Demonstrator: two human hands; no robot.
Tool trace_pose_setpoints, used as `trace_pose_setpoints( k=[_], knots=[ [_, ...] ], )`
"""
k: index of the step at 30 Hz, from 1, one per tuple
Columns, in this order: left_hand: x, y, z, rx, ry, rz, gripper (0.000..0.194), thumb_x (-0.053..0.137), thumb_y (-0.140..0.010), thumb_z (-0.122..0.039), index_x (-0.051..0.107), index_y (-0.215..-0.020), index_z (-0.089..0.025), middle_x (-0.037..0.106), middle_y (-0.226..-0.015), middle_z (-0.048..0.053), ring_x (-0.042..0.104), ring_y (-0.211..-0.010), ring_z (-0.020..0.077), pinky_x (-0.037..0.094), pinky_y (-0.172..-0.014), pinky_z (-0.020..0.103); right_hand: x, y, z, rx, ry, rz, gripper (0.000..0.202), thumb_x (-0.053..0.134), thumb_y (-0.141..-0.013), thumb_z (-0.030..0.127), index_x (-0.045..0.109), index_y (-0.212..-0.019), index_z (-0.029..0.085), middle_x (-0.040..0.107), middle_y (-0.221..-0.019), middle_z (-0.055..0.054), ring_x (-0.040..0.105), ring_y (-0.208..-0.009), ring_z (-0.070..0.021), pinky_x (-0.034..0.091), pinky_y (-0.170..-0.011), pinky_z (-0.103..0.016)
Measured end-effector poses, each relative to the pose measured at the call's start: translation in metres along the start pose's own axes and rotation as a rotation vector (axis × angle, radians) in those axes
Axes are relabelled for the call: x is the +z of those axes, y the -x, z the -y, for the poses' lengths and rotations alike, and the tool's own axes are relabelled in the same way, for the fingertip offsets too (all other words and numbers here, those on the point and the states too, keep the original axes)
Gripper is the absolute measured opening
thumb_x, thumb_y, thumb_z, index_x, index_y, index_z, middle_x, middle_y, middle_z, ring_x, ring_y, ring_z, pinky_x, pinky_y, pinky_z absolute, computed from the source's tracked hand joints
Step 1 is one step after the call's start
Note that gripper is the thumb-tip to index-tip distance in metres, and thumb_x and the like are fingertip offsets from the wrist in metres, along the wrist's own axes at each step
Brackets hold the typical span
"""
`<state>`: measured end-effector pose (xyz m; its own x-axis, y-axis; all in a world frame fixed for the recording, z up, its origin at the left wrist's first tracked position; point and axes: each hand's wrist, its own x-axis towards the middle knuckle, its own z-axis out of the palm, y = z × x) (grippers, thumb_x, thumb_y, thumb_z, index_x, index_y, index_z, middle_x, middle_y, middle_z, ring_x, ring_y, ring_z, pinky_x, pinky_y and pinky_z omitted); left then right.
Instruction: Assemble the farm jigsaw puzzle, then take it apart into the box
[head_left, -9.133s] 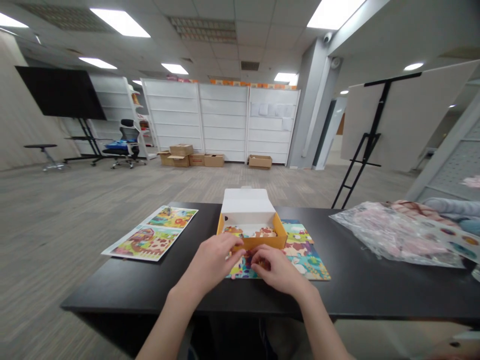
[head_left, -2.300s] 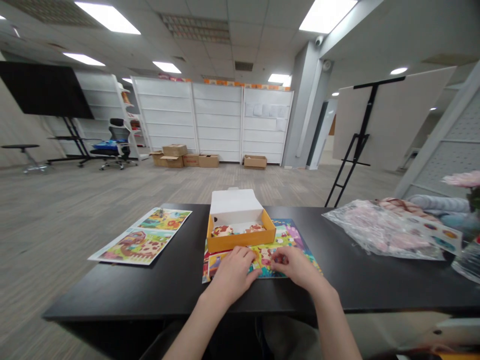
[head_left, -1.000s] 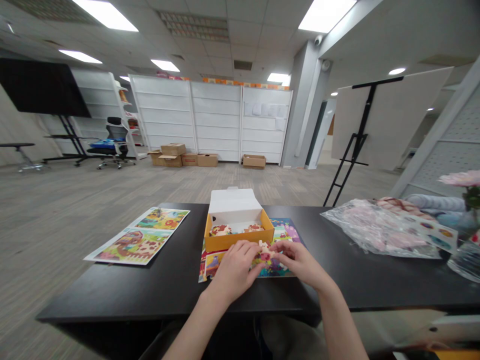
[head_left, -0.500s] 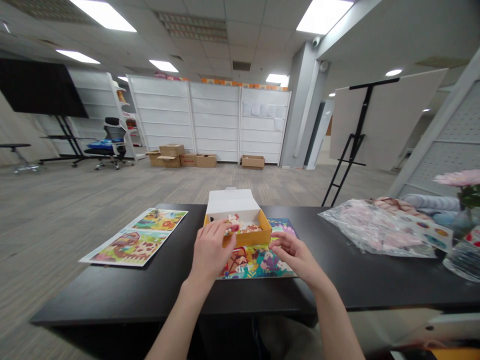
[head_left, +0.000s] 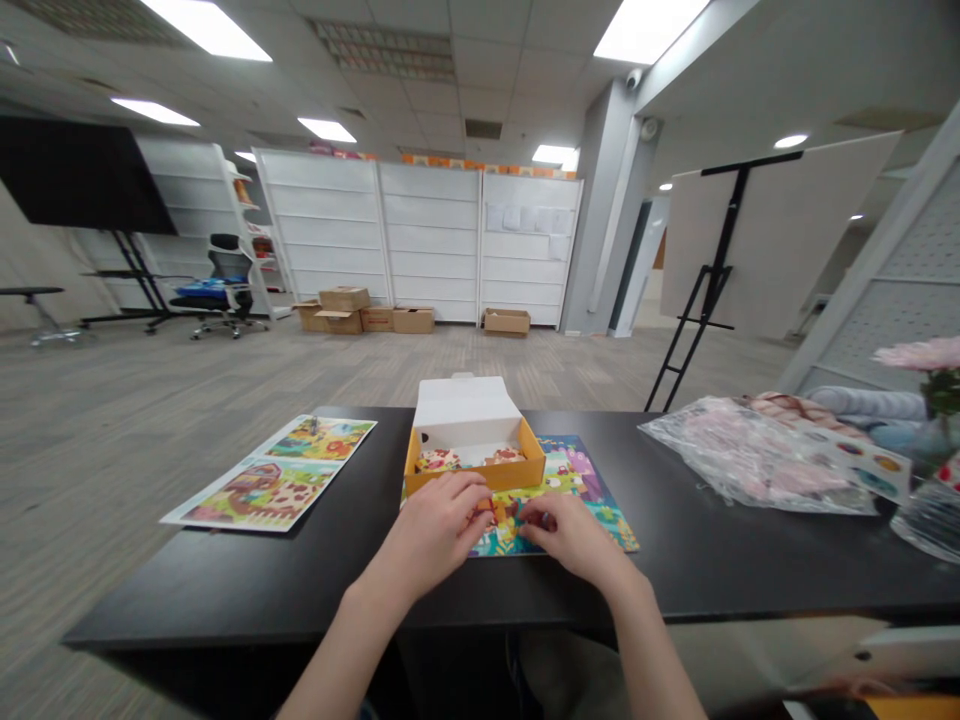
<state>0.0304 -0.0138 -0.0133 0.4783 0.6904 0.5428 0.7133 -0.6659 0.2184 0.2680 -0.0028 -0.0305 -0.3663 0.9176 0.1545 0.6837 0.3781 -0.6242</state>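
Observation:
A yellow-sided box point(head_left: 480, 478) with its white lid point(head_left: 466, 400) flipped back holds several colourful printed puzzle pieces point(head_left: 438, 460). Under and in front of it lies a bright illustrated puzzle board point(head_left: 581, 492). My left hand point(head_left: 442, 520) is over the board's near left part, just in front of the box. Its fingers are curled towards the thumb; whatever they pinch is hidden. Opposite it, my right hand point(head_left: 566, 535) has bent fingers, their tips close together at the board's surface. What lies between those fingertips cannot be made out. A small gap separates the hands.
A printed picture sheet point(head_left: 277, 480) lies at the left of the black table point(head_left: 300, 585). Plastic-wrapped pink goods point(head_left: 757, 455) and a clear vase with a pink flower point(head_left: 926, 355) stand at the right. Beyond are cardboard boxes point(head_left: 341, 310) and an office chair point(head_left: 225, 275).
My left hand has come out from over the box, where it held a small reddish piece, down to the board. My right hand has moved left and nearer, away from the box's corner.

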Motion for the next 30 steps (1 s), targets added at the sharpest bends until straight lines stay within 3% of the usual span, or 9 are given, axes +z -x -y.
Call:
trace_pose_setpoints(
  k=[3, 6, 12, 17, 30],
  knots=[
    [0.004, 0.012, -0.001, -0.053, 0.011, 0.173, 0.025, 0.064, -0.091, -0.03, 0.065, -0.115, -0.025, 0.07, -0.117, 0.005, 0.064, -0.108, 0.0233, 0.052, -0.094, 0.037, 0.006, -0.003, 0.005, -0.006, 0.08, -0.006, 0.017, 0.066, -0.084, 0.024, 0.078, -0.095, 0.021, 0.07, -0.082, -0.005, 0.06, -0.074, -0.0189, 0.043, -0.07, -0.029],
    [0.01, 0.019, 0.003, -0.125, 0.017, 0.236, 0.03, 0.068, -0.088, -0.032, 0.064, -0.117, -0.024, 0.07, -0.117, 0.006, 0.063, -0.108, 0.0254, 0.051, -0.094, 0.039, 0.009, -0.006, 0.007, -0.004, 0.09, -0.003, 0.018, 0.066, -0.084, 0.024, 0.079, -0.096, 0.021, 0.069, -0.083, -0.006, 0.061, -0.074, -0.019, 0.043, -0.07, -0.029],
    [0.011, 0.017, 0.002, -0.18, 0.022, 0.245, 0.028, 0.064, -0.09, -0.031, 0.064, -0.117, -0.024, 0.071, -0.112, 0.005, 0.063, -0.107, 0.0257, 0.05, -0.092, 0.039, 0.009, -0.012, 0.007, 0.015, 0.04, 0.066, 0.014, 0.074, -0.076, 0.03, 0.077, -0.084, 0.019, 0.067, -0.071, -0.002, 0.056, -0.065, -0.016, 0.037, -0.06, -0.026],
    [0.01, 0.015, 0.003, -0.198, 0.039, 0.265, 0.029, 0.065, -0.09, -0.034, 0.065, -0.117, -0.023, 0.071, -0.108, 0.005, 0.062, -0.104, 0.0251, 0.049, -0.091, 0.037, 0.013, -0.018, 0.011, 0.073, 0.093, 0.057, 0.013, 0.077, -0.067, 0.023, 0.071, -0.077, 0.017, 0.063, -0.069, 0.001, 0.05, -0.062, -0.0128, 0.033, -0.057, -0.024],
    [0.007, 0.015, 0.001, -0.22, 0.094, 0.269, 0.034, 0.07, -0.087, -0.034, 0.064, -0.12, -0.024, 0.071, -0.115, 0.005, 0.061, -0.109, 0.0262, 0.048, -0.096, 0.039, 0.009, -0.017, 0.011, 0.081, -0.049, 0.11, 0.011, 0.074, -0.078, 0.026, 0.067, -0.08, 0.017, 0.064, -0.071, 0.001, 0.052, -0.063, -0.0132, 0.035, -0.059, -0.025]
  ],
)
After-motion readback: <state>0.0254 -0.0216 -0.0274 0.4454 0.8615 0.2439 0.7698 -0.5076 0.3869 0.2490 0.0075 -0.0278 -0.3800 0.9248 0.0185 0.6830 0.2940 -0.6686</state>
